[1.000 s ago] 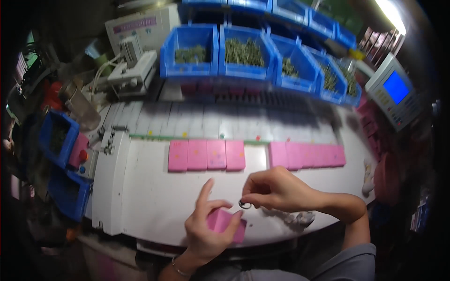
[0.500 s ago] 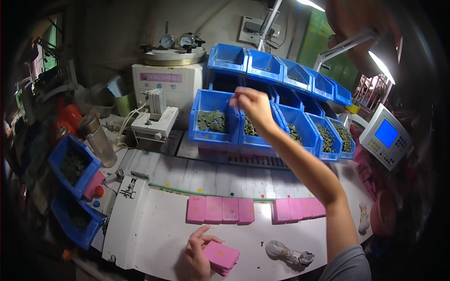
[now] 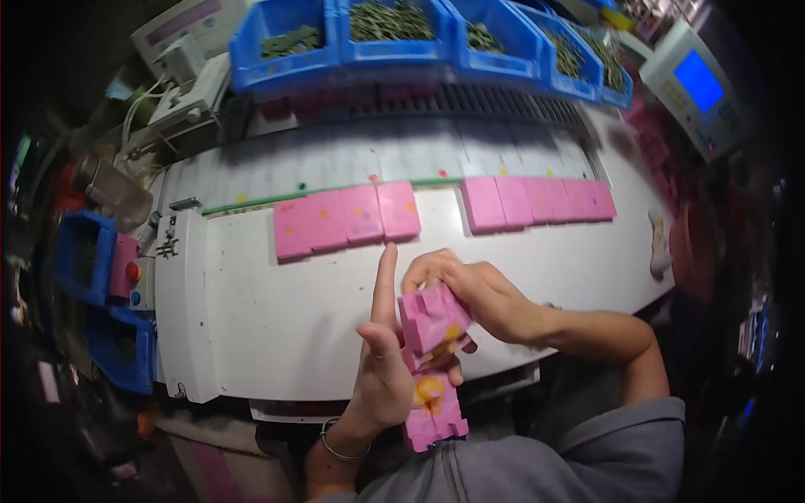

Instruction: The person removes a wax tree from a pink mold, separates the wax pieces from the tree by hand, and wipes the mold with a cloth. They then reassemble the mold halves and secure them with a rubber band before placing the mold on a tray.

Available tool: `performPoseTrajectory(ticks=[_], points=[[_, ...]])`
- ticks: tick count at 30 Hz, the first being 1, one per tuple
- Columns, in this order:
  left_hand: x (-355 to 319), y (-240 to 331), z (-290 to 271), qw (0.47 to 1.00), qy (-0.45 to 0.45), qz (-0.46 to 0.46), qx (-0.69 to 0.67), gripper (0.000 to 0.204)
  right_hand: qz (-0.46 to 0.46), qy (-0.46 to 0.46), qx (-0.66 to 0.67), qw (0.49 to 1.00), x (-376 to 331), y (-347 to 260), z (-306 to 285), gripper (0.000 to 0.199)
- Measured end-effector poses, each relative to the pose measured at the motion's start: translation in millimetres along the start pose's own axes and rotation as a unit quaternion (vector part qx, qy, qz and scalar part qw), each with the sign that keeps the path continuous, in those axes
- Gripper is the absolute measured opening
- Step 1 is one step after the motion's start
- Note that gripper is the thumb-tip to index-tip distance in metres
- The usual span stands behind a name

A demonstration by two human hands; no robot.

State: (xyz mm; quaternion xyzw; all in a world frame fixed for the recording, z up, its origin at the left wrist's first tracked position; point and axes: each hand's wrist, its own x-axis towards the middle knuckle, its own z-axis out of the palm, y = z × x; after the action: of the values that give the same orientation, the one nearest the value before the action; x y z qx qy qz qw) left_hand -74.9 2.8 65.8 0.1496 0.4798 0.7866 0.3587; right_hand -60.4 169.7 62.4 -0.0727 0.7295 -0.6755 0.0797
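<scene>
In front of my body a pink block mold is parted into two notched halves. My right hand [image 3: 474, 289] grips the upper half [image 3: 432, 317], tilted up and slightly blurred. Under it, my left hand [image 3: 390, 369] holds the lower half [image 3: 433, 411] against its palm, index finger pointing away and thumb raised. Yellow-orange stains mark the inner face of the lower half. Other pink blocks stand in two rows just ahead, a left row [image 3: 345, 220] and a right row [image 3: 537, 204].
Blue bins [image 3: 394, 52] of small green pieces line the back. A white control box with a blue screen [image 3: 698, 84] stands at right. More blue bins [image 3: 122, 344] and a white machine bar [image 3: 186, 310] are at left. A pale cloth bundle [image 3: 660, 245] lies near the right edge.
My right hand has come down from the blue bins to the mold, whose halves are now apart. The view has tilted down and shifted; my left hand still holds the mold.
</scene>
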Motion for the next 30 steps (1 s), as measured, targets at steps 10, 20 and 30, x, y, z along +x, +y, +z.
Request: performPoseTrajectory(ticks=[10, 20, 30], points=[[6, -33, 9, 0.99, -0.026, -0.097, -0.098, 0.047, -0.023, 0.127, -0.199, 0.971, -36, 27, -13, 0.037], [33, -69, -16, 0.963, 0.104, -0.185, -0.163, 0.046, -0.038, 0.127, -0.431, 0.893, -91, 19, -19, 0.061], [41, -71, -1, 0.978, 0.061, -0.154, -0.128, 0.046, -0.209, 0.096, -0.621, 0.749, -66, 28, -20, 0.048]])
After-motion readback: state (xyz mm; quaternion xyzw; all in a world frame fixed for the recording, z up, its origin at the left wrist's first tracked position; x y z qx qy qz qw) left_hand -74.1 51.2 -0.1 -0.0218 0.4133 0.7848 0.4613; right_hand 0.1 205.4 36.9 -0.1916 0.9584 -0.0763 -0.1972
